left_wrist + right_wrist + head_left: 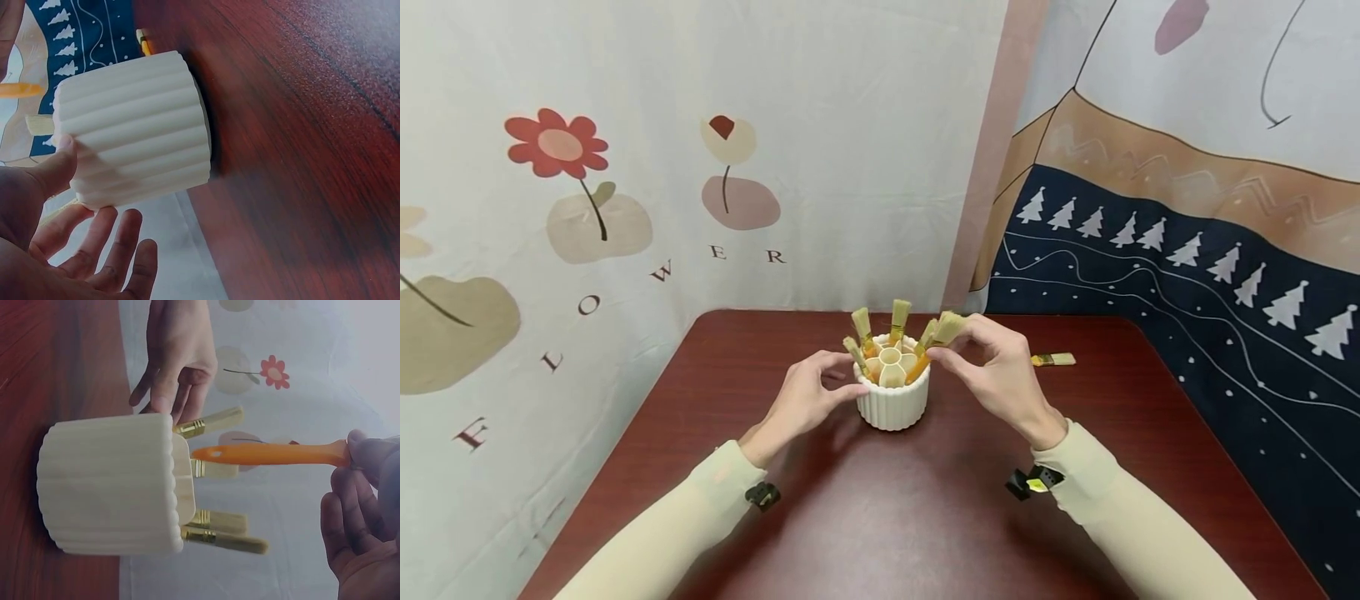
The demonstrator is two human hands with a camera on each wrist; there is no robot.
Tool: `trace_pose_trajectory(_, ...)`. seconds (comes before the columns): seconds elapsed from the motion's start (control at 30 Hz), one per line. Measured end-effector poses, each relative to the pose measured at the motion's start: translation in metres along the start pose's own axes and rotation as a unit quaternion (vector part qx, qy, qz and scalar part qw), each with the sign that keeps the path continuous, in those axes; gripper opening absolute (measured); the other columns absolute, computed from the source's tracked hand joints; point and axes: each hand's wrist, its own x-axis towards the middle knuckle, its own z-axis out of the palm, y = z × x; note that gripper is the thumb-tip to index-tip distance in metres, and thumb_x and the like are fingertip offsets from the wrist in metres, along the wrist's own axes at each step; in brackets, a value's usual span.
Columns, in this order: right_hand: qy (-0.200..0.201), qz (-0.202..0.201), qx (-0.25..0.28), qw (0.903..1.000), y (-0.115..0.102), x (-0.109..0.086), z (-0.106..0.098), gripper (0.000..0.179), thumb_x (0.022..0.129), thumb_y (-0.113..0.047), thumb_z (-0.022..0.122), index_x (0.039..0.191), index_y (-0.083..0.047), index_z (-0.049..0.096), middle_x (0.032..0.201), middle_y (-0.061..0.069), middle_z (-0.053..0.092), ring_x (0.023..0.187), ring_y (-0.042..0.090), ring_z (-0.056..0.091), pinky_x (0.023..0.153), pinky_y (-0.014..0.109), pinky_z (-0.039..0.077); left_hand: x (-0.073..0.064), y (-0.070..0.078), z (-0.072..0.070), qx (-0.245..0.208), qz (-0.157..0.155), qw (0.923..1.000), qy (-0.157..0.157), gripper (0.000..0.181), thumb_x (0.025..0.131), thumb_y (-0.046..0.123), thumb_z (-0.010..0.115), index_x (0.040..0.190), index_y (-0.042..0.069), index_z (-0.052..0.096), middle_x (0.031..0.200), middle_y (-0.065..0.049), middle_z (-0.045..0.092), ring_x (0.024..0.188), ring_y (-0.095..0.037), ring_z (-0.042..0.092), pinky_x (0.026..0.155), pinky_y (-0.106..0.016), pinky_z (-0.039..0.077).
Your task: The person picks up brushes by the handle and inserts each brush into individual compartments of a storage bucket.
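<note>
A cream, ribbed round holder with petal-shaped compartments stands upright on the table, several paintbrushes in it with bristles up. My left hand holds the holder's left side, thumb at the near rim and index finger farther round; its other fingers extend loosely. At the right, my right hand pinches another paintbrush close to its bristle end. That brush's orange handle points down, its tip right at the holder's opening in the right wrist view. The bristles are hidden by the hand there.
One more paintbrush lies on the dark red table, right of the holder and beyond the right hand. A pale curtain with flower prints hangs behind the table, and a dark blue tree-patterned cloth hangs along the right.
</note>
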Motion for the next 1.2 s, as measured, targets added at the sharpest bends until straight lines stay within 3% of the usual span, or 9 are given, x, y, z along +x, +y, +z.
trace_pose_trajectory(0.3,-0.004,-0.034,-0.035,0.9988,0.003,0.003,0.015,0.022,0.092,-0.005,0.099,0.101,-0.016,0.082,0.099,-0.002,0.080,0.092,0.012,0.071,0.085,0.019,0.059,0.001,0.000,0.003,-0.001,-0.001,1.0000,-0.004,0.061,0.096,0.031,0.100,0.146,0.003,0.078,0.138,-0.017,0.082,0.111,-0.034,0.088,0.095,-0.046,0.073)
trace_pose_trajectory(0.57,-0.025,-0.060,-0.061,0.9960,0.007,0.005,0.025,0.024,0.092,-0.004,0.099,0.105,-0.015,0.083,0.102,-0.002,0.081,0.092,0.011,0.074,0.087,0.028,0.065,0.002,0.001,0.001,-0.002,-0.001,1.0000,-0.005,0.059,0.096,0.028,0.099,0.146,0.003,0.078,0.140,-0.017,0.081,0.112,-0.036,0.088,0.096,-0.047,0.073)
trace_pose_trajectory(0.87,-0.044,-0.096,-0.080,0.9912,0.015,0.004,0.035,0.032,0.089,-0.003,0.101,0.110,-0.011,0.079,0.096,0.001,0.080,0.087,0.016,0.078,0.081,0.024,0.064,-0.001,0.000,0.000,0.006,-0.004,1.0000,-0.005,0.060,0.096,0.030,0.100,0.145,0.003,0.078,0.140,-0.018,0.081,0.112,-0.035,0.088,0.096,-0.047,0.073)
trace_pose_trajectory(1.2,-0.058,-0.124,-0.075,0.9877,0.022,0.005,0.043,0.028,0.092,-0.003,0.099,0.113,-0.013,0.083,0.095,0.000,0.079,0.085,0.019,0.075,0.073,0.021,0.057,-0.001,0.001,0.001,0.009,0.001,1.0000,-0.003,0.061,0.096,0.032,0.100,0.145,0.002,0.079,0.141,-0.019,0.081,0.111,-0.036,0.088,0.095,-0.048,0.073)
